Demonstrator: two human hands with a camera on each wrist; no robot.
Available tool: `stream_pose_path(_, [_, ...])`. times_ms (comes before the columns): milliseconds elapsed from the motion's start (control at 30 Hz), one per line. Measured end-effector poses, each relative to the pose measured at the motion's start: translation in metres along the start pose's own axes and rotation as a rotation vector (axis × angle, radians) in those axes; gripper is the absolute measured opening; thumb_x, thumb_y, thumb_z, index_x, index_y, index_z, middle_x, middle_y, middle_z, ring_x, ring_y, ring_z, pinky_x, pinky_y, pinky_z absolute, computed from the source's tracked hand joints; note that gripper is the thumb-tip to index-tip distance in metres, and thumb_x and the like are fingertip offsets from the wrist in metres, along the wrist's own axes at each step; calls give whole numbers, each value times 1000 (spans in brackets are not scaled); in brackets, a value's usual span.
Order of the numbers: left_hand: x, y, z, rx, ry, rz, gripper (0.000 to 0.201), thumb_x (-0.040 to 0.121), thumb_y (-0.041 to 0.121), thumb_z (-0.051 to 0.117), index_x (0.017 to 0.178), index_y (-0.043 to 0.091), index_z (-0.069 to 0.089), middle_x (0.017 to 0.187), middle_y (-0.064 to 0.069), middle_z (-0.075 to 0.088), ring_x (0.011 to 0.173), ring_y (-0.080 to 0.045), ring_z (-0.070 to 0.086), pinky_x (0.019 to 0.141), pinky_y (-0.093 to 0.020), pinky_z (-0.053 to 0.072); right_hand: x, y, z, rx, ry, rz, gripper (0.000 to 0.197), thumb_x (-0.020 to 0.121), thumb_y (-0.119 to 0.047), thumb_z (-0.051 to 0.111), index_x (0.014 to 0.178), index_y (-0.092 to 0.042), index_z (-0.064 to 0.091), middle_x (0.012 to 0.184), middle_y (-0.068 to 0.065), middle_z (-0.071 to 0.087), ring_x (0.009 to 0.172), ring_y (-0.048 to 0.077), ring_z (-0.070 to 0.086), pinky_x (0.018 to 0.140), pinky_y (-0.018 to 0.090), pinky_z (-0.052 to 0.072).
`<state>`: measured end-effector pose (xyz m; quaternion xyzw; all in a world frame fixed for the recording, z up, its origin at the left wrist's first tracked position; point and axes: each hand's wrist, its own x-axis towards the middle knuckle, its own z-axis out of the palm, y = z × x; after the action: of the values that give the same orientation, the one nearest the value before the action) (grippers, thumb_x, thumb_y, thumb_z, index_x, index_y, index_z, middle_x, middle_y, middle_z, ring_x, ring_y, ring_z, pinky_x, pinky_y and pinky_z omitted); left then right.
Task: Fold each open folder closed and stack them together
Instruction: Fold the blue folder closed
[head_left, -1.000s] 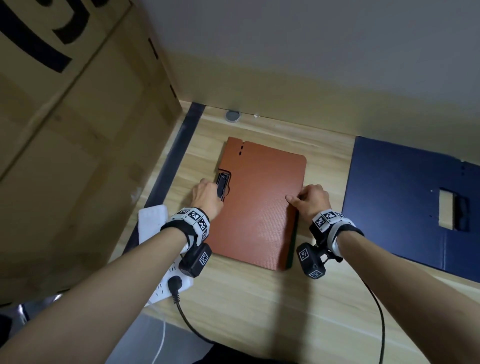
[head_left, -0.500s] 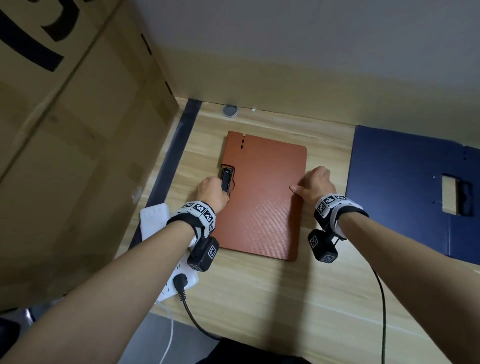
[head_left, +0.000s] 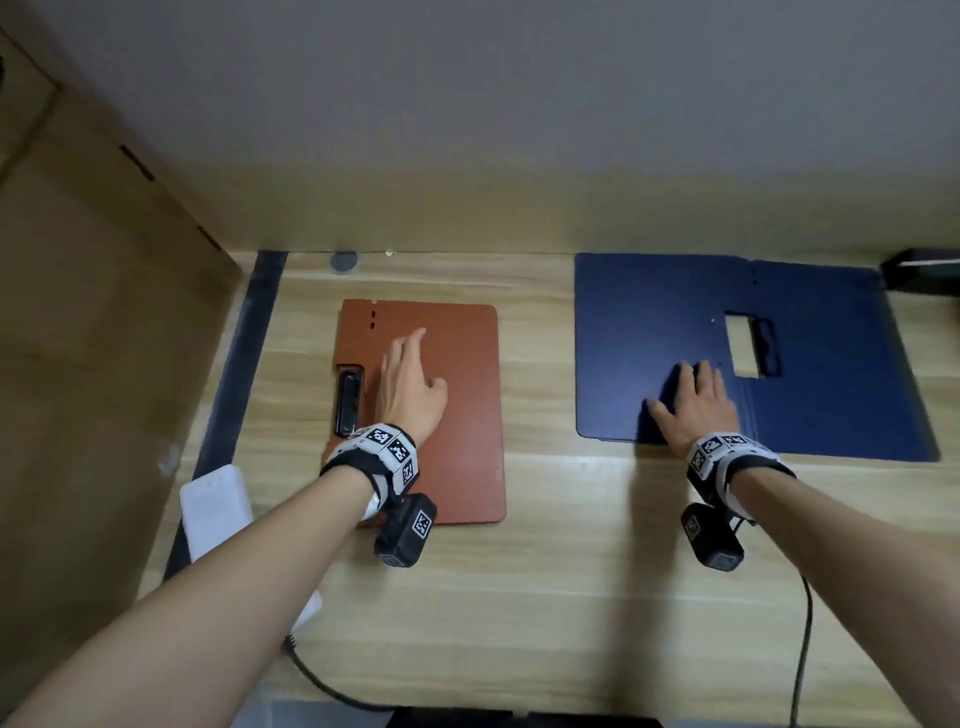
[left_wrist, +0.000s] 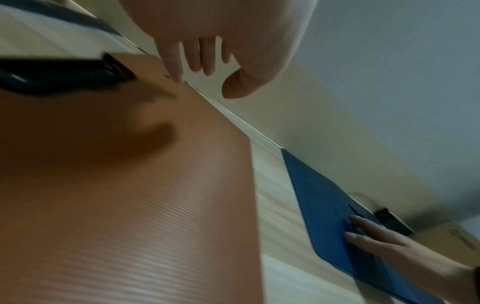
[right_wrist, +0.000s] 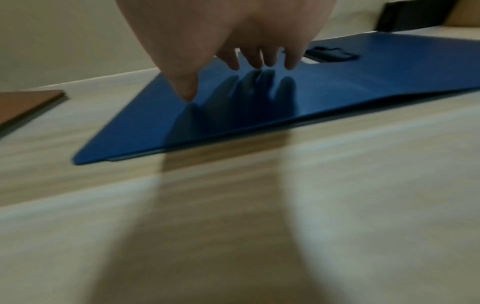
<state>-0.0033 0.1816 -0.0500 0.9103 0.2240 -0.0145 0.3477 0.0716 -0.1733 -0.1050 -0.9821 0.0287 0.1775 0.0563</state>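
Near edge: wooden desk (head_left: 545, 597), bare grain between two forearms; white power strip (head_left: 213, 501) at left edge, partly hidden by left arm.

Mid left: brown folder (head_left: 457, 415), folded closed, flat on desk, black clip (head_left: 348, 402) showing through cutout by spine; left hand (head_left: 410, 387) over its cover, fingers straight and relaxed, grasping nothing; contact with cover not certain from wrist view.

Mid right: blue folder (head_left: 649, 332), well apart from brown one, lying open and flat, both panels spread, clip (head_left: 766, 345) beside cutout near centre fold; right hand (head_left: 693, 408) spread over left panel, near its front edge, fingers extended, nothing gripped.

Far: small grey disc (head_left: 344, 261) by wall; black object (head_left: 922, 273) at far right corner.

Step judged: brown folder done, blue folder next; next move likely calls for catching one panel's edge, swinging it over centre fold, pressing shut, then stacking the two together.
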Motion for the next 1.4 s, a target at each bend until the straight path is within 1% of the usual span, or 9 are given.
stream_pose_path(200, [-34, 50, 82, 15, -300, 144, 59, 88, 4, 54, 145, 14, 41, 143, -7, 47, 133, -28, 45, 113, -42, 36, -18, 49, 0, -70, -105, -98, 74, 98, -52, 32, 157, -16, 3, 166, 4, -8, 153, 22, -3, 118, 46, 27])
stream_pose_path(300, [-54, 69, 111, 51, -390, 193, 55, 88, 3, 52, 142, 10, 46, 141, -8, 49, 132, -24, 47, 113, -37, 36, -27, 51, -7, -56, -136, -148, 70, 96, -51, 34, 155, -19, 13, 166, 1, 0, 153, 19, 7, 109, 46, 39])
stream_pose_path(400, [-73, 88, 133, 78, -433, 225, 56, 89, 5, 53, 144, 9, 44, 143, -8, 48, 134, -24, 46, 111, -28, 32, -44, 55, -12, -74, -150, -237, 59, 94, -48, 37, 144, -17, 31, 160, 7, 20, 145, 24, 29, 97, 42, 45])
stream_pose_path(500, [-86, 99, 152, 226, -540, 257, 66, 92, 11, 49, 154, 16, 28, 162, -4, 24, 149, -25, 22, 118, -31, 21, -68, 59, -13, -81, -151, -313, 49, 91, -42, 40, 131, -14, 41, 148, 10, 37, 128, 29, 48, 86, 40, 48])
stream_pose_path(567, [-93, 99, 161, 445, -618, 279, 73, 92, 17, 47, 158, 23, 15, 167, -2, 1, 154, -24, 4, 122, -38, 17, -81, 66, -13, -92, -154, -365, 50, 91, -40, 40, 133, -13, 41, 148, 11, 38, 126, 29, 50, 89, 40, 48])
stream_pose_path(700, [-110, 99, 169, 701, -599, 323, 75, 91, 20, 45, 158, 26, 12, 167, -3, -7, 154, -24, -1, 122, -44, 17, -92, 85, -12, -115, -180, -467, 52, 90, -38, 39, 135, -12, 43, 155, 11, 35, 135, 27, 44, 100, 39, 43])
stream_pose_path(933, [-147, 111, 172, 743, -598, 198, 69, 93, 23, 43, 157, 26, 18, 167, -4, 0, 154, -25, 5, 122, -42, 18, -101, 116, -13, -67, -242, -585, 52, 88, -33, 42, 138, -16, 43, 161, 6, 29, 143, 24, 37, 107, 39, 39])
stream_pose_path(1233, [-203, 120, 185, 727, -607, 96, 70, 92, 23, 43, 158, 24, 17, 167, -4, -2, 154, -26, 4, 121, -42, 21, -116, 165, -5, -49, -348, -730, 67, 91, -26, 45, 154, -19, 22, 166, 0, 10, 152, 17, 12, 120, 35, 20])
stream_pose_path(1400, [-199, 135, 182, 740, -624, 59, 65, 93, 24, 43, 155, 23, 26, 166, -7, 8, 152, -29, 13, 119, -41, 25, -97, 191, -17, -51, -299, -723, 71, 89, -21, 47, 155, -21, 22, 165, -1, 16, 149, 18, 23, 118, 33, 22])
